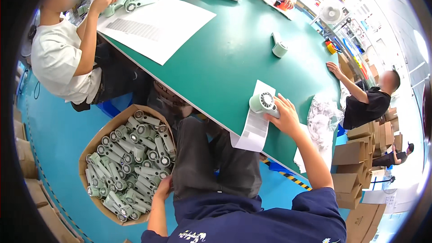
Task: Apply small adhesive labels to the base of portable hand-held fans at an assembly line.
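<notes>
My right hand [284, 114] is closed round a pale green handheld fan [261, 102] near the table's front edge. The fan's round head points left, over a white label sheet [256, 130] that hangs partly off the edge. My left hand [164, 186] is low beside my thigh, at the rim of a cardboard box [83, 164]; its fingers are mostly hidden. Many more pale green fans [130, 148] lie heaped in that box. Farther off on the green table [216, 72], one more fan [279, 46] lies alone.
Clear plastic bags [320, 123] lie right of my right hand. At the far left, a co-worker [63, 58] handles a fan over a large white sheet [180, 22]. Another person sits across the table; a third rests a hand on its right edge. Cartons [351, 153] stand at right.
</notes>
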`<state>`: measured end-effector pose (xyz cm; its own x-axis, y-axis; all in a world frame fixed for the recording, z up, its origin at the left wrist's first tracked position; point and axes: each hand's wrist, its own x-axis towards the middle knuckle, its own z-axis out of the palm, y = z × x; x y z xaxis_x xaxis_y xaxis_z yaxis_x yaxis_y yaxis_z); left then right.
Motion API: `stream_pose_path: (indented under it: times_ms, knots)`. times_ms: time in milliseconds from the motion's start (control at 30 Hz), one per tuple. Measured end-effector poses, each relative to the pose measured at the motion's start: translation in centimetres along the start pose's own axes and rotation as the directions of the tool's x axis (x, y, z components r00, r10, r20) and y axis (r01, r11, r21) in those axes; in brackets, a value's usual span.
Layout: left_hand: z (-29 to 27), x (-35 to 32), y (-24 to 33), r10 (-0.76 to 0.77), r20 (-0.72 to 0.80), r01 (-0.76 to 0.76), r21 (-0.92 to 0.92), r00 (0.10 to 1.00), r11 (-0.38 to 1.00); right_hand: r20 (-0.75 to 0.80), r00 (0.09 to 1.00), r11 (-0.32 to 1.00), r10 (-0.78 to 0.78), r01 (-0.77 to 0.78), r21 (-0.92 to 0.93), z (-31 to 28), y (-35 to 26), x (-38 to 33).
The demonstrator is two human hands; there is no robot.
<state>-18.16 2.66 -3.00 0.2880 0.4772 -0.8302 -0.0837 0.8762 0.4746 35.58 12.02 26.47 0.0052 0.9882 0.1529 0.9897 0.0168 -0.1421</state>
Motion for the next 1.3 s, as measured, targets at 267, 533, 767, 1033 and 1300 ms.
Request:
stream_pose_path:
  times_ms: [267, 533, 767, 1033, 1300]
  knots:
    - [-0.5, -0.8, 0.8, 0.231, -0.229, -0.248, -0.048, 0.946, 0.968, -0.075, 0.996, 0.991, -0.047, 0.056, 0.118, 0.4, 3.9, 2.0]
    - [6.0, -4.8, 6.3, 0.740, -0.484, -0.708, 0.298, 0.467, 0.641, -0.087, 0.996, 0.991, -0.028, 0.040, 0.131, -0.2, 4.0, 1.3]
    - [22.3, -7.0, 14.2, 0.775, 0.386, -0.864, 0.282, 0.500, 0.417, -0.121, 0.992, 0.995, -0.038, 0.048, 0.085, 0.1, 3.7, 0.8]
    - [27.9, -7.0, 13.8, 0.384, 0.582, -0.676, 0.443, 0.717, 0.589, -0.024, 0.992, 0.968, -0.126, 0.129, 0.217, -1.6, 2.2, 1.5]
    - [22.5, -13.2, 31.8, 0.164, 0.722, -0.724, 0.687, 0.672, -0.057, 0.197, 0.938, 0.940, -0.286, 0.234, 0.248, -1.4, -0.4, 2.7]
